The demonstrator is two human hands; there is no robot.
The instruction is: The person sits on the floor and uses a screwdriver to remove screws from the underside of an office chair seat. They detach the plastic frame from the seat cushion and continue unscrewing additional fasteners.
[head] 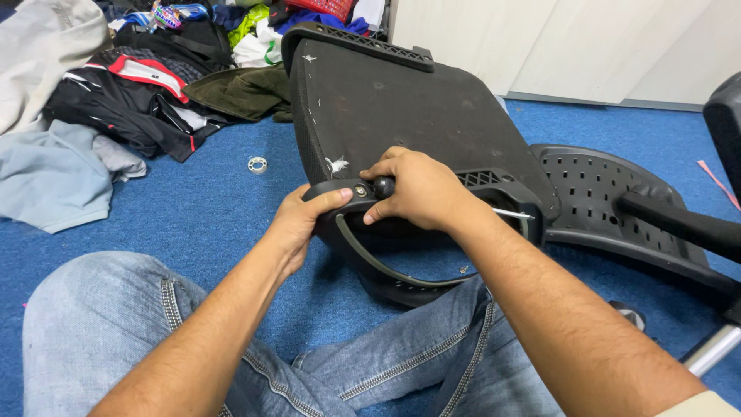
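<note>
The right hand (421,191) is wrapped around a black screwdriver handle (384,186), whose long axis runs sideways toward the left hand (302,224). The left hand clamps the chair's curved black bracket (363,255) beside a bolt (360,191) (the tip is hidden, probably seated there). The mesh chair back (401,108) lies on blue carpet (208,208).

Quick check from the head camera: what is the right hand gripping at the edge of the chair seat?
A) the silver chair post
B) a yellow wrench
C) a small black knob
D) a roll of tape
C: the right hand closes its fingers on a small black knob at the seat's near edge, while the left hand steadies the black bracket beside it.
</note>
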